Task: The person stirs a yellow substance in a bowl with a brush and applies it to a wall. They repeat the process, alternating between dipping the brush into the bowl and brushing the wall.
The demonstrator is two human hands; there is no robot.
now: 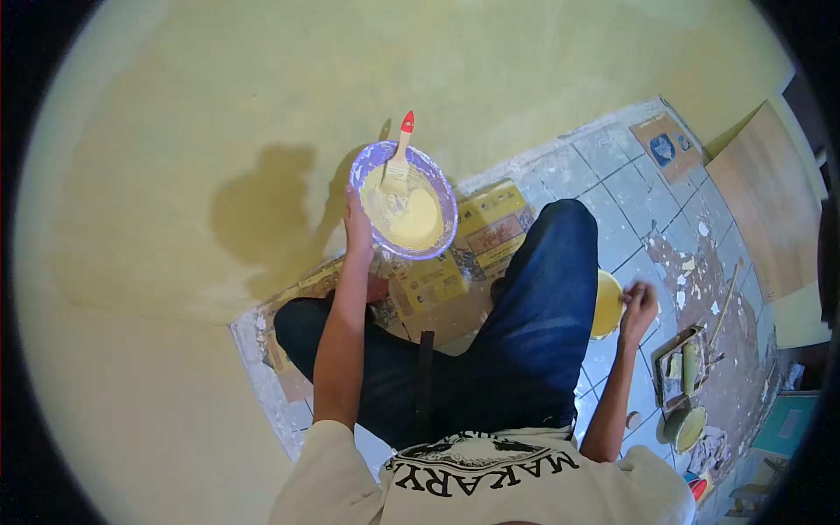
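A purple-rimmed basin [449, 188] with pale yellow paint [418, 219] inside is held up near the wall by my left hand [357, 229], closed on its left side. Inside the basin leans a paintbrush [402, 153], bristles down in the paint, its red-tipped wooden handle sticking out past the rim. Off to the right, my right hand [641, 306] is at the edge of a bucket of yellow paint [606, 306] on the floor. Its fingers are curled and slightly blurred; whatever they pinch is too small to make out.
The yellow wall [219, 105] rises in front. Flattened cardboard [429, 284] covers the tiles along its foot. At right are a paint tray [672, 369] with a roller [689, 367], another paint container [691, 427], a leaning wooden board [761, 201] and paint-spattered floor covering [700, 271].
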